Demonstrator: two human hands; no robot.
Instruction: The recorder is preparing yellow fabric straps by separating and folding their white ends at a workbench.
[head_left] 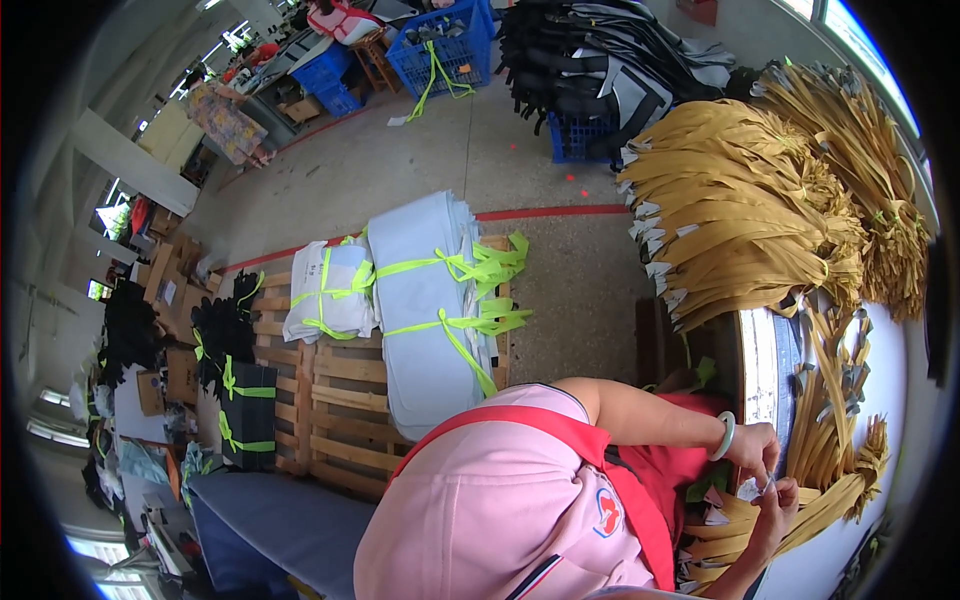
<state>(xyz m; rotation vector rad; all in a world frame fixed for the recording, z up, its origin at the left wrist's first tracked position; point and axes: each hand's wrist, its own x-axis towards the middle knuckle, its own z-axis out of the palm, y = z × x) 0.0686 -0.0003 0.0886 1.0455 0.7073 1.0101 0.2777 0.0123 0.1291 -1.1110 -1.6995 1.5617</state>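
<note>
My left hand, with a pale bangle on its wrist, reaches over the table at the lower right, fingers closed in a pinch. Just below it, my right hand is closed too, its fingertips almost meeting the left ones. Between them shows a small white slip, partly covered by the fingers. Mustard-yellow straps lie under and beside the hands, gathered in a bundle. More loose strap bundles with grey ends rest farther up the table. Large tied bundles of yellow straps with white tags are heaped beyond.
A wooden pallet carries stacked pale sheets tied with neon-yellow ribbon, and a smaller white bundle. Black straps pile over a blue crate. Another blue crate stands at the back. A person is in the far left.
</note>
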